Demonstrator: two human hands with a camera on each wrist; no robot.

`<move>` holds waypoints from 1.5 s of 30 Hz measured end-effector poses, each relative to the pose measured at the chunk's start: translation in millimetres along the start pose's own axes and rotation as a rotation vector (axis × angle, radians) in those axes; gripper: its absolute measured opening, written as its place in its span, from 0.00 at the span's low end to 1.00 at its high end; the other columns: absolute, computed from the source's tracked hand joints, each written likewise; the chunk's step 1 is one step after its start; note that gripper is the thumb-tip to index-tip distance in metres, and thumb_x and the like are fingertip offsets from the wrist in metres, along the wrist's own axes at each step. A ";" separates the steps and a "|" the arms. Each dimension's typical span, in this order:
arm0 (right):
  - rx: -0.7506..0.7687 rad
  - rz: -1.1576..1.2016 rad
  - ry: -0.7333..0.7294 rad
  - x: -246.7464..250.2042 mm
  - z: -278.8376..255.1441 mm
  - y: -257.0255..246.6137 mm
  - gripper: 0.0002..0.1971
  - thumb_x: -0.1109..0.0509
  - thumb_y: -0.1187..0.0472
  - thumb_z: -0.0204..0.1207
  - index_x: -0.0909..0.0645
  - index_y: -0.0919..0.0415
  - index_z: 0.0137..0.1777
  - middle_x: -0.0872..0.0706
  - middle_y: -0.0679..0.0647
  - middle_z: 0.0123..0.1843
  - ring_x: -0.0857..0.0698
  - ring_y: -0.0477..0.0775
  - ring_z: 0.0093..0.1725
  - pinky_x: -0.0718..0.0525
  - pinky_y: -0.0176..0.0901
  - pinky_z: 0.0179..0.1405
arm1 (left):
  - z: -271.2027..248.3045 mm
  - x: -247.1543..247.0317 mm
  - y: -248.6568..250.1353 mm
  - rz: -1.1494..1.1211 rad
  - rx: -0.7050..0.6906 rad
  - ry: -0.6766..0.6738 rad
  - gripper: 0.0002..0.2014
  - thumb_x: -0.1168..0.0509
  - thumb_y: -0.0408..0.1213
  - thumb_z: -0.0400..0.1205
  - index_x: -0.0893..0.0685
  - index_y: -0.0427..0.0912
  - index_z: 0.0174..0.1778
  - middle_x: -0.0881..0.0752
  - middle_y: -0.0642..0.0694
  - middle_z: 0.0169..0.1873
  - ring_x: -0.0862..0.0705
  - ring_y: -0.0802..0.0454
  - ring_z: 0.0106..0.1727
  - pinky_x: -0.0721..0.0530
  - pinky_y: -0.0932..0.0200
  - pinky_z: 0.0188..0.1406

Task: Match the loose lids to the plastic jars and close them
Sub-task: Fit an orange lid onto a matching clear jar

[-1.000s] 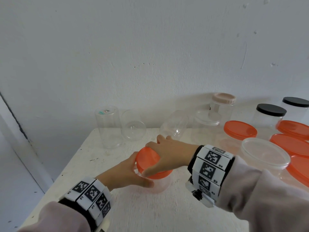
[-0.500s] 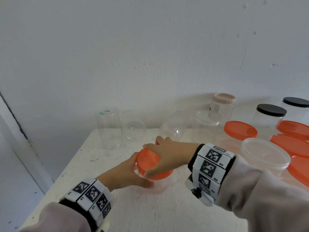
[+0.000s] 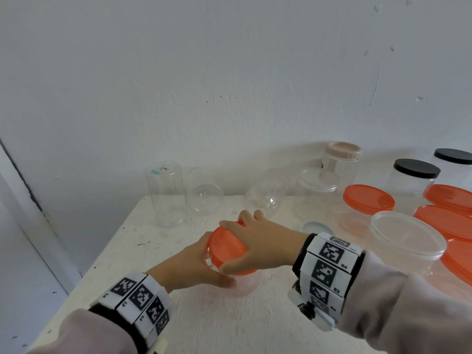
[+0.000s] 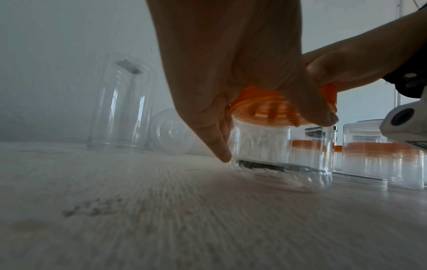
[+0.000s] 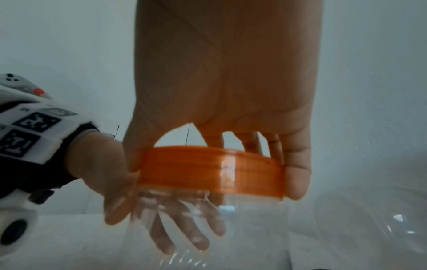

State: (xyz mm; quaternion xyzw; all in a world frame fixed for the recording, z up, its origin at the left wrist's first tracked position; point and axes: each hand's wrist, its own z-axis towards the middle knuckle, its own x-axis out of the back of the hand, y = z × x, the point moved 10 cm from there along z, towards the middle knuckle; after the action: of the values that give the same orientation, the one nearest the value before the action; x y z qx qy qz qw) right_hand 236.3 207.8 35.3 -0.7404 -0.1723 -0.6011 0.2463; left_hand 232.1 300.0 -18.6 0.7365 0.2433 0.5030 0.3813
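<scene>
Lid (image 3: pixel 231 247) of orange plastic sits tilted on the clear jar (image 4: pixel 280 157) at the table's (image 3: pixel 229 325) middle; right hand (image 3: pixel 258 245) curls over its rim from above; left hand (image 3: pixel 190 269) wraps the wall below.

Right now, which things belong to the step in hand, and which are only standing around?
In use:
- orange lid, gripped by right hand
- clear jar, held by left hand

Standing around:
- black-lidded jars
- pink-lidded jar
- upturned tall jar
</scene>
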 end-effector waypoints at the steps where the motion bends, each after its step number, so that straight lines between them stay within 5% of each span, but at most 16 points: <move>1: -0.004 -0.013 0.021 -0.3 -0.4 -0.3 0.45 0.34 0.30 0.70 0.49 0.44 0.82 0.36 0.55 0.73 0.39 0.60 0.72 0.23 0.55 0.60 | -0.3 0.8 0.8 0.008 -0.003 0.008 0.50 0.16 0.47 0.62 0.39 0.58 0.76 0.23 0.61 0.66 0.23 0.60 0.67 0.22 0.58 0.67; 5: -0.006 -0.078 0.106 -0.9 -2.4 -4.0 0.46 0.37 0.29 0.71 0.51 0.48 0.83 0.36 0.58 0.73 0.37 0.63 0.71 0.27 0.51 0.54 | -1.2 1.7 3.1 0.023 -0.011 0.022 0.48 0.15 0.45 0.62 0.37 0.57 0.74 0.22 0.61 0.63 0.22 0.59 0.65 0.19 0.56 0.65; 9: -0.009 -0.129 0.147 -2.6 -4.0 -5.2 0.45 0.41 0.27 0.71 0.49 0.50 0.82 0.35 0.60 0.72 0.36 0.64 0.68 0.31 0.50 0.48 | -1.5 2.6 3.7 0.023 -0.020 0.033 0.47 0.15 0.46 0.61 0.36 0.59 0.73 0.22 0.62 0.61 0.21 0.63 0.62 0.19 0.67 0.55; 13: 0.004 -0.037 0.112 -3.2 -2.3 0.8 0.46 0.38 0.25 0.68 0.44 0.46 0.81 0.35 0.55 0.70 0.36 0.59 0.68 0.27 0.50 0.53 | -1.4 1.9 3.3 0.015 -0.013 0.024 0.47 0.15 0.46 0.62 0.37 0.60 0.73 0.22 0.62 0.62 0.21 0.64 0.62 0.20 0.70 0.52; 17: 0.017 0.185 0.007 4.2 6.9 15.4 0.44 0.38 0.24 0.68 0.45 0.40 0.82 0.33 0.50 0.73 0.35 0.54 0.71 0.26 0.55 0.65 | -1.1 -0.7 2.3 -0.009 0.000 0.003 0.47 0.15 0.46 0.62 0.36 0.58 0.73 0.22 0.61 0.63 0.22 0.61 0.65 0.20 0.61 0.63; 20: -0.009 0.316 0.096 26.8 18.7 38.8 0.38 0.41 0.30 0.75 0.41 0.45 0.82 0.28 0.52 0.73 0.29 0.53 0.70 0.29 0.49 0.67 | -1.1 -1.1 1.0 -0.032 0.000 0.000 0.48 0.15 0.45 0.61 0.35 0.59 0.73 0.21 0.60 0.64 0.23 0.62 0.67 0.23 0.54 0.71; 26: -0.093 -0.020 0.250 48.0 45.7 85.0 0.37 0.32 0.45 0.78 0.44 0.51 0.83 0.36 0.52 0.79 0.36 0.59 0.75 0.32 0.55 0.72 | 0.9 0.2 1.8 -0.030 -0.009 -0.005 0.50 0.15 0.47 0.61 0.37 0.62 0.75 0.23 0.64 0.66 0.25 0.63 0.69 0.25 0.53 0.73; 35: -0.111 -0.454 0.080 19.2 81.9 107.3 0.46 0.33 0.69 0.74 0.54 0.44 0.84 0.54 0.49 0.85 0.55 0.63 0.83 0.43 0.65 0.77 | 5.4 46.9 -16.9 -0.027 0.048 0.135 0.50 0.14 0.49 0.59 0.36 0.61 0.73 0.23 0.63 0.63 0.24 0.64 0.65 0.24 0.58 0.69; 45: -0.090 -0.757 0.151 20.7 77.6 97.2 0.38 0.32 0.71 0.75 0.47 0.62 0.81 0.44 0.66 0.80 0.39 0.70 0.76 0.30 0.65 0.66 | 21.3 74.6 -30.9 -0.038 0.071 0.259 0.53 0.16 0.42 0.63 0.45 0.59 0.75 0.27 0.64 0.60 0.24 0.66 0.57 0.25 0.74 0.44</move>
State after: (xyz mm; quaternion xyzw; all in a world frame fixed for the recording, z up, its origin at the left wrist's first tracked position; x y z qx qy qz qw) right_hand 356.9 171.7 28.1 -0.5882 -0.3881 -0.7094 -0.0136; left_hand 280.6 366.8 -6.4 0.6736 0.3221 0.5777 0.3297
